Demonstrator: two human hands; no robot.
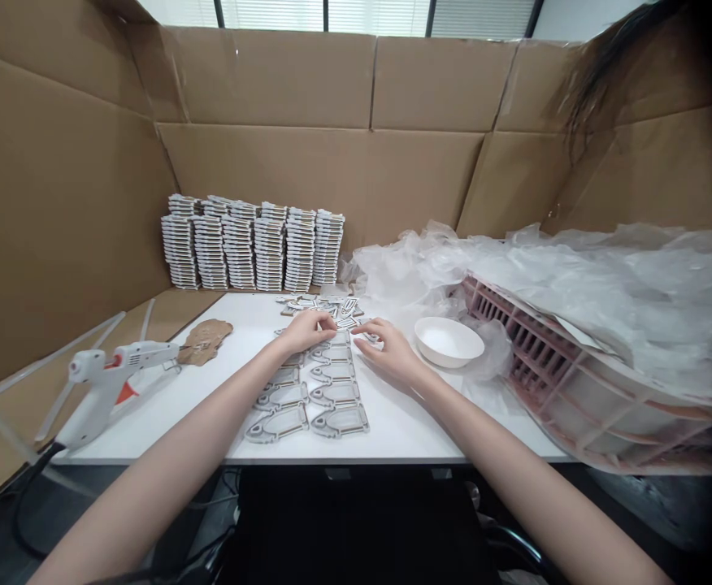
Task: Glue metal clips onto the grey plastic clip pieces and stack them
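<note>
Two columns of flat grey-white boat-shaped pieces [337,396] lie in rows on the white table. At the far end of these columns my left hand [307,331] rests low, its fingers bent with a small gap between thumb and forefinger. My right hand [389,351] hovers just right of the columns, thumb and fingers apart, with nothing visible in it. Beyond both hands sits a loose heap of small printed pieces [349,307]. Whether the left fingertips touch a piece is hard to see.
Tall stacks of similar pieces [255,244] stand at the back left. A white glue gun [100,378] lies left, its nozzle by a brown glue-stained scrap [206,341]. To the right are a white bowl [449,341], a tilted pink basket [551,374] and plastic bags [575,276]. Cardboard walls surround the table.
</note>
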